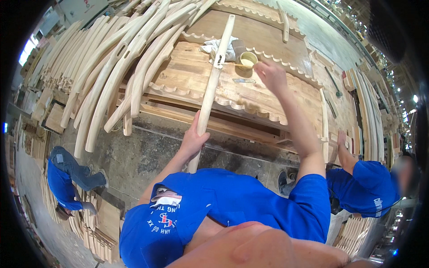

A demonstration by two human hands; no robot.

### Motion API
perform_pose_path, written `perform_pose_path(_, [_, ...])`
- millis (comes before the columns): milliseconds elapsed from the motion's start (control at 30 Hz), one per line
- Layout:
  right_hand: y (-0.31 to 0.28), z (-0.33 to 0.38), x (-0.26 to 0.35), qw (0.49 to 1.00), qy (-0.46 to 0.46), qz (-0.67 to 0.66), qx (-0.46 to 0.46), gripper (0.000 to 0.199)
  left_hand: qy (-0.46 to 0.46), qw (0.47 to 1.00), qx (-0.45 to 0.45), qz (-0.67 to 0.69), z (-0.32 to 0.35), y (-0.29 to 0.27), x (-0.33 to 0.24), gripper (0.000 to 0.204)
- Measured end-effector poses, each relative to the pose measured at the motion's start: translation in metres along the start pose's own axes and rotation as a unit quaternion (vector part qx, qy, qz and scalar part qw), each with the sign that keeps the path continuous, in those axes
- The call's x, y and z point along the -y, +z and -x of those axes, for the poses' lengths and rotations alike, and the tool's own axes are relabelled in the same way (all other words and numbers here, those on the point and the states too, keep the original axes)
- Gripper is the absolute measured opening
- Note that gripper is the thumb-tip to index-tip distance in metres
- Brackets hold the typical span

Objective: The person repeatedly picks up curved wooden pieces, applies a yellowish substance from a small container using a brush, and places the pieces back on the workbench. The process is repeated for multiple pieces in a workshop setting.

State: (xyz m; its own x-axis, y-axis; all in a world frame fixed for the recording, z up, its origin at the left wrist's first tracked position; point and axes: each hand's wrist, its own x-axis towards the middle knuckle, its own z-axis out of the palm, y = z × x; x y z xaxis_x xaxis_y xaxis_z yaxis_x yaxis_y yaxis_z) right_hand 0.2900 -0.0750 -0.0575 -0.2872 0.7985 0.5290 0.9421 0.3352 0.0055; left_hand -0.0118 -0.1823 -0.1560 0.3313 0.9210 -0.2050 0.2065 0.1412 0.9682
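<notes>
Head view: left hand grips wooden rail; right hand beside cup.

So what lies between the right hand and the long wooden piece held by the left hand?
In the head view, a small round cup of pale liquid sits between the right hand and the long wooden piece, on the scalloped wooden panel.

I see curved wooden chair legs stacked across the upper left, and a white rag at top centre. A co-worker in blue crouches on the concrete floor at left; another blue-shirted person stands at right.
</notes>
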Motion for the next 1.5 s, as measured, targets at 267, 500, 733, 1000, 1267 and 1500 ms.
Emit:
perform_pose_path(267, [-0.037, -0.127, 0.092, 0.868, -0.283, 0.359, 0.192, 0.006, -0.025, 1.000, 0.003, -0.001, 0.001, 0.000, -0.010, 0.085])
perform_pose_path(500, [-0.042, -0.143, 0.114, 0.849, -0.298, 0.347, 0.265, 0.006, -0.005, 1.000, 0.004, -0.002, -0.004, -0.001, 0.002, 0.086])
perform_pose_path(733, [-0.040, -0.136, 0.108, 0.874, -0.276, 0.328, 0.228, 0.005, -0.014, 1.000, -0.004, -0.020, -0.005, 0.000, 0.004, 0.086])
perform_pose_path(1000, [-0.050, -0.151, 0.101, 0.892, -0.185, 0.353, 0.215, 0.003, 0.016, 1.000, -0.017, 0.007, 0.000, 0.008, 0.001, 0.085])
perform_pose_path(1267, [-0.130, -0.070, -0.001, 0.980, 0.057, 0.154, -0.115, 0.008, 0.063, 0.994, 0.019, 0.086, -0.007, 0.028, -0.024, 0.083])
perform_pose_path(1500, [-0.139, 0.188, -0.049, 0.797, 0.365, -0.339, -0.341, 0.014, 0.272, 0.953, 0.120, 0.049, -0.057, 0.149, -0.065, 0.083])
